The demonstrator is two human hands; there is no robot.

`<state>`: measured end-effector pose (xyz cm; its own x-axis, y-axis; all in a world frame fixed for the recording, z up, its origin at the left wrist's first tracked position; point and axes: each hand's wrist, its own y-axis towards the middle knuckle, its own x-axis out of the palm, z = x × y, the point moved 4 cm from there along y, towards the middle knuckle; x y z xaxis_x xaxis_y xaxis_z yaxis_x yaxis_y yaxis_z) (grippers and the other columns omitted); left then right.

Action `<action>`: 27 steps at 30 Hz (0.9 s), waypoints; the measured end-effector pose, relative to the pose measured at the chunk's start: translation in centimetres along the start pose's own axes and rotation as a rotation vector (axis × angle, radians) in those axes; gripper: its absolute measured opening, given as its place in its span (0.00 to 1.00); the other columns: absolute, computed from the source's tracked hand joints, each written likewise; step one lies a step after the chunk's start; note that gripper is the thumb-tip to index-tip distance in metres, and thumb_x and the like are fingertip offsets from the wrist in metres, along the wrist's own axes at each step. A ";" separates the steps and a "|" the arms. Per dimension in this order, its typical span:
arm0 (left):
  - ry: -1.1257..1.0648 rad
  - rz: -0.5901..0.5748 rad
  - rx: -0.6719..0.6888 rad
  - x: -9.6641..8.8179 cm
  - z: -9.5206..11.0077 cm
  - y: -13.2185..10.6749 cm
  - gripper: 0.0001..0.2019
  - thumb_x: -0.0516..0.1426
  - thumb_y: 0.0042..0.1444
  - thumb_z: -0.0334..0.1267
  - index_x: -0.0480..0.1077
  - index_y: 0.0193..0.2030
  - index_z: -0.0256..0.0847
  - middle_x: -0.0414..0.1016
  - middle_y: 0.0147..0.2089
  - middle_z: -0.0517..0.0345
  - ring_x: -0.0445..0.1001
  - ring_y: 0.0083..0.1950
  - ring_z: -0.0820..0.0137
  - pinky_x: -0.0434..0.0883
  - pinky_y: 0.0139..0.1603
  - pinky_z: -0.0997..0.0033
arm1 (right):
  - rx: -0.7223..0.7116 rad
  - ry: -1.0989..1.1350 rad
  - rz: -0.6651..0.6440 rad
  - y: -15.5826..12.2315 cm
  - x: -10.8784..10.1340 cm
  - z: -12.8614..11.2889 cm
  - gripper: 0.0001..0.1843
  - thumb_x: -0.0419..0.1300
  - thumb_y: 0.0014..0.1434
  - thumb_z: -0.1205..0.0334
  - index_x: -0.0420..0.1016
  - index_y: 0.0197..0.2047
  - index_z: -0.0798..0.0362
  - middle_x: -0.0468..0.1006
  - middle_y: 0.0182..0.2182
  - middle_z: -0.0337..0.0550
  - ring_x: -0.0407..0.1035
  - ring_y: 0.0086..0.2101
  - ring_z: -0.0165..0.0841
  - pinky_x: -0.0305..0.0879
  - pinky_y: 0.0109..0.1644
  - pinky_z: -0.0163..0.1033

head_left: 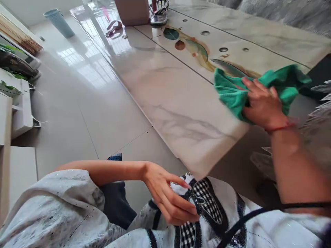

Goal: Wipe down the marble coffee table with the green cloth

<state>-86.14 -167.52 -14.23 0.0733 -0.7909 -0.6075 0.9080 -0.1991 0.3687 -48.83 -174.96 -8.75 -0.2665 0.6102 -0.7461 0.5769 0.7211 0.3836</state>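
My right hand presses a crumpled green cloth onto the right end of a glossy marble-patterned table. Its fingers are bent into the fabric, and part of the cloth hangs past the table's end. A red string circles that wrist. In front of my body, my left hand hovers close to the table's near corner and the checked pattern on my white shirt. The fingers there are loosely curved and apart, holding nothing.
At the table's far end stand a brownish box and a small metal-and-glass item, with a dark red strap nearby. A ribbed blue-grey bin is on the tiled floor. White shelving lines the left, and a grey furry cover lies beyond the table.
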 end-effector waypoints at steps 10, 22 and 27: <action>0.232 -0.406 -0.022 -7.7 -16.1 -16.8 0.13 0.56 0.72 0.35 0.73 0.60 0.37 0.80 0.61 0.39 0.78 0.63 0.57 0.75 0.64 0.56 | -0.237 -0.508 -0.314 -13.7 5.7 -17.4 0.40 0.49 0.73 0.48 0.40 0.83 0.14 0.56 0.79 0.31 0.51 0.78 0.56 0.71 0.64 0.78; 0.194 -0.415 -0.405 -19.6 -21.8 -31.4 0.13 0.52 0.76 0.34 0.75 0.58 0.35 0.83 0.54 0.45 0.81 0.58 0.58 0.75 0.62 0.55 | -0.301 -0.683 -0.416 23.5 38.6 -36.7 0.52 0.45 0.75 0.32 0.53 0.82 0.69 0.52 0.78 0.65 0.49 0.74 0.69 0.57 0.72 0.65; 0.175 -0.230 -0.495 -30.6 -23.7 -29.4 0.15 0.51 0.74 0.35 0.75 0.60 0.37 0.83 0.56 0.42 0.82 0.59 0.57 0.77 0.63 0.55 | -0.296 -0.655 -0.428 18.0 34.9 -35.7 0.41 0.65 0.70 0.54 0.59 0.82 0.47 0.50 0.82 0.52 0.51 0.77 0.59 0.67 0.71 0.65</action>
<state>-105.24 -123.71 -23.14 -0.1203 -0.6436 -0.7558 0.9905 -0.0267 -0.1350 -75.33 -129.02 -8.47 0.1391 0.0159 -0.9901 0.2773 0.9592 0.0544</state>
